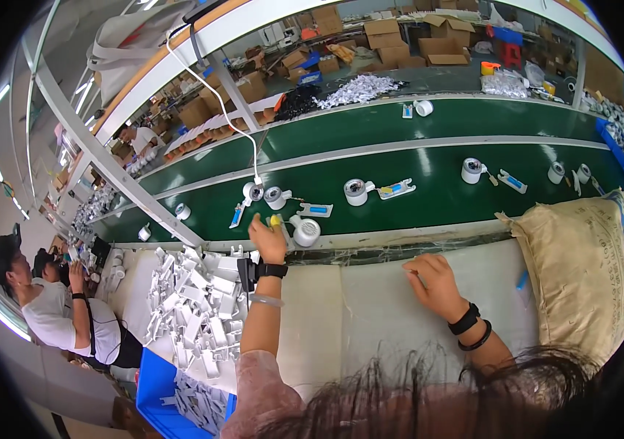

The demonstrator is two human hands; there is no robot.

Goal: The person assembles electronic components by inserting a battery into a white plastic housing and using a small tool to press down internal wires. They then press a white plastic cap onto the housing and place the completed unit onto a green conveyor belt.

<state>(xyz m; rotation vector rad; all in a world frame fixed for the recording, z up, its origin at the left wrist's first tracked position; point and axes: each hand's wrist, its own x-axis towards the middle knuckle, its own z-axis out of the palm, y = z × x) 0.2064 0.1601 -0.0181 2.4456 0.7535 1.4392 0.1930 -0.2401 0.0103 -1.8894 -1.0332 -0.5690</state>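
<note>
My left hand (267, 239) reaches to the near edge of the green conveyor belt, its fingers bent beside a small yellow piece (275, 220). Whatever lies between those fingers is too small to name. Right beside it is a white round device (306, 231) with a slotted face and a short stem. Behind the hand lies a white holder with a blue cell (315, 210), near another round white unit (275, 197). My right hand (435, 284) hovers over the pale worktable (385, 329), empty, with fingers loosely curved and thumb apart.
White plastic shells (198, 304) are heaped left of my left arm, above a blue bin (152, 388) of grey-white parts. A brown sack (575, 271) stands at the right. More round units (356, 192) sit along the belt. A white cable (213, 91) hangs down. Another person (63, 307) works at left.
</note>
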